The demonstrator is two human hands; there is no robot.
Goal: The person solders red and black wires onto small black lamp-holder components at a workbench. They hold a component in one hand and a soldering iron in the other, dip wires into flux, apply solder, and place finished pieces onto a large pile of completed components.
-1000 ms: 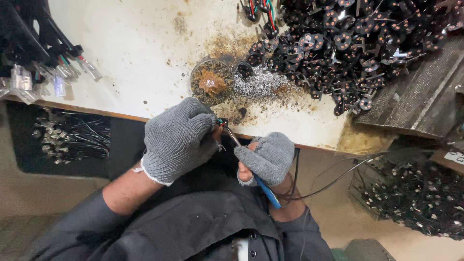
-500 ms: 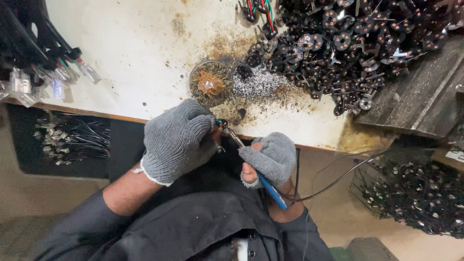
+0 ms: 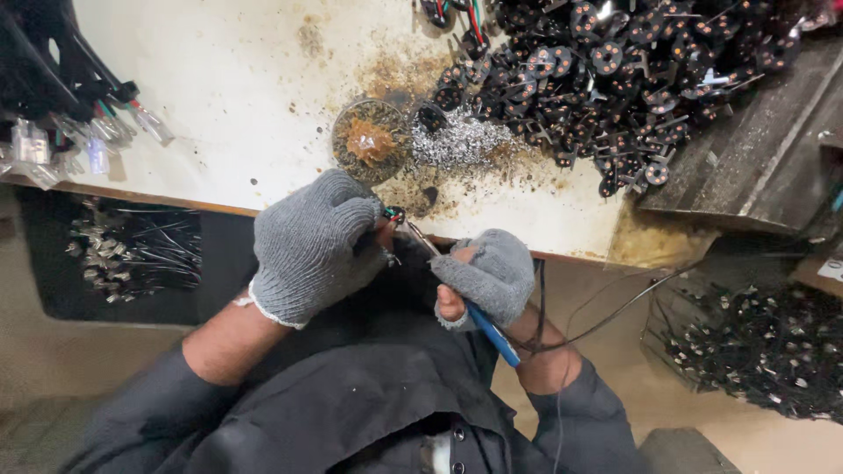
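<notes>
Grey-gloved left hand (image 3: 312,241) grip pinching small part (image 3: 393,213), right hand (image 3: 487,274) grip clasping soldering iron (image 3: 461,290) alongside

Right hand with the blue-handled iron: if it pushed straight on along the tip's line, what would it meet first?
The right hand aims the soldering iron up-left. First in line is likely the small part pinched by the left hand; depth is unclear.

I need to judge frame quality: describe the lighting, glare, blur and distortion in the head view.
Head view: bright, even light on the white bench top; small glints on the pile of metal shavings; left hand, right hand and soldering iron fairly sharp; dark, murky corners; wide-angle bending at the edges.
</notes>
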